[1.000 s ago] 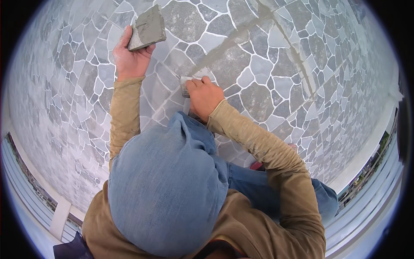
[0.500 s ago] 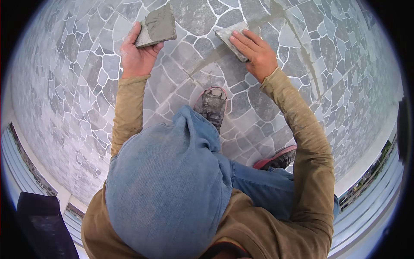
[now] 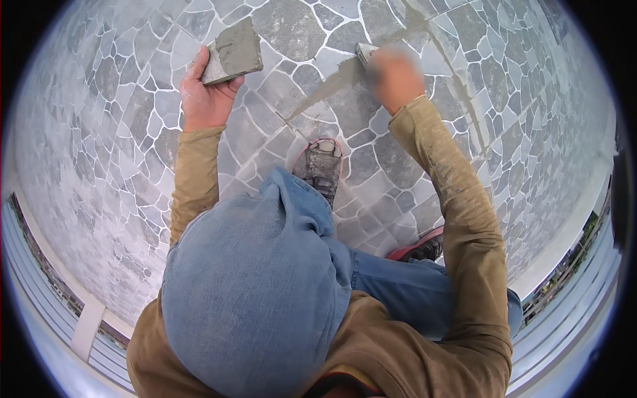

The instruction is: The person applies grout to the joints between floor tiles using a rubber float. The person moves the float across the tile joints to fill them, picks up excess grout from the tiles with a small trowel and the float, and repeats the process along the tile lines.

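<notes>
My left hand (image 3: 208, 99) holds a small square grey slab (image 3: 215, 70) from below, thumb along its left edge. A thick layer of wet grey mortar (image 3: 240, 50) covers most of its top. Low over the floor on the right, my right hand (image 3: 396, 78) is smeared by blur. Out of its left side sticks the pale edge of a flat grey pad (image 3: 363, 53); the hand and its tilt hide the rest. Beside that pad, a wet grey mortar smear (image 3: 325, 91) runs diagonally along a floor joint.
Patterned floor tiles (image 3: 292, 30) with white lines between grey stone shapes spread all round. A second mortar-filled joint (image 3: 461, 89) runs down at the right. My shoes (image 3: 322, 166) stand on the tiles. A pale low kerb with metal rails (image 3: 40, 255) curves along the lower left.
My right hand has shifted slightly left, and the pad, which lay flatter under its fingers, now shows only an edge. My left hand and the slab have moved a little left and down.
</notes>
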The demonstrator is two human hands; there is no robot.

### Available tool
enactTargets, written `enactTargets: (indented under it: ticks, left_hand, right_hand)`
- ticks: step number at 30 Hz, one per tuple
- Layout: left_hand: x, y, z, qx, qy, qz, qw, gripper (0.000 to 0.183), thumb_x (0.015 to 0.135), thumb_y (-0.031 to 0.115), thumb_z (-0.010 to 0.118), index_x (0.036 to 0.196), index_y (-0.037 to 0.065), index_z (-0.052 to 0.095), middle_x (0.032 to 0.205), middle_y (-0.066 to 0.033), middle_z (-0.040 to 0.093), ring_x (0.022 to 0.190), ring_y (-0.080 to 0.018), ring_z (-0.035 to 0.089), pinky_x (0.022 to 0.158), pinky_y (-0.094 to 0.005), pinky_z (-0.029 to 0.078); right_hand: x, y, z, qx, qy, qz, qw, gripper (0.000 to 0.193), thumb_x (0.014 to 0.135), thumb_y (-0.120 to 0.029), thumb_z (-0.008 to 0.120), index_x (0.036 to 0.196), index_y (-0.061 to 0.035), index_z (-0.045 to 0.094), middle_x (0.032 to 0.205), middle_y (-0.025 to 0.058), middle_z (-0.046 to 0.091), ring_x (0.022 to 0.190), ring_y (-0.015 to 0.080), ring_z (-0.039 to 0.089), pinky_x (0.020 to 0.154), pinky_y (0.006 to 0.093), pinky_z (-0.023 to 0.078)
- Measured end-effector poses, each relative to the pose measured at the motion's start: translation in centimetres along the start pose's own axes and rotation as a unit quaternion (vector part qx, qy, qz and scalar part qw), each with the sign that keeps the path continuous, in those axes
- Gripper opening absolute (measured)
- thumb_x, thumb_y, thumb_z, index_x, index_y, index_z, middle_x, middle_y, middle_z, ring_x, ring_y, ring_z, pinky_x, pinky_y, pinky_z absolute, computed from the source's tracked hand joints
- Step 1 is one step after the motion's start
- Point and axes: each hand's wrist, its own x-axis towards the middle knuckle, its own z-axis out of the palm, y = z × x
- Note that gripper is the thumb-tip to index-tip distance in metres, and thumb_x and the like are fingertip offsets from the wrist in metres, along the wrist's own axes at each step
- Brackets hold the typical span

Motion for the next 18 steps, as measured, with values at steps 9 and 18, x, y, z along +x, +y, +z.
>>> enactTargets:
  ticks: [9, 18]
  left_hand:
    - [0.8, 1.0, 1.2, -0.03, -0.01, 0.015, 0.999, 0.033, 0.104, 0.029, 0.047, 0.117, 0.001, 0.057, 0.11, -0.0125, 0.068, 0.093, -0.0254, 0.07, 0.067, -0.0372, 0.06]
    - [0.1, 0.4, -0.4, -0.032, -0.021, -0.01, 0.999, 0.035, 0.105, 0.029, 0.044, 0.121, 0.0, 0.057, 0.111, -0.0131, 0.069, 0.093, -0.026, 0.07, 0.068, -0.0377, 0.06]
  right_hand:
    - [-3.4, -12.5, 0.2, 0.156, -0.169, 0.004, 0.973, 0.027, 0.073, -0.005, 0.063, 0.1, -0.0023, 0.06, 0.102, 0.0155, 0.066, 0.097, 0.0346, 0.061, 0.079, 0.044, 0.053]
    - [-0.2, -5.6, 0.2, 0.038, -0.068, 0.051, 0.996, 0.029, 0.074, -0.008, 0.064, 0.103, -0.0038, 0.06, 0.101, 0.0115, 0.066, 0.098, 0.0321, 0.06, 0.08, 0.0419, 0.054]
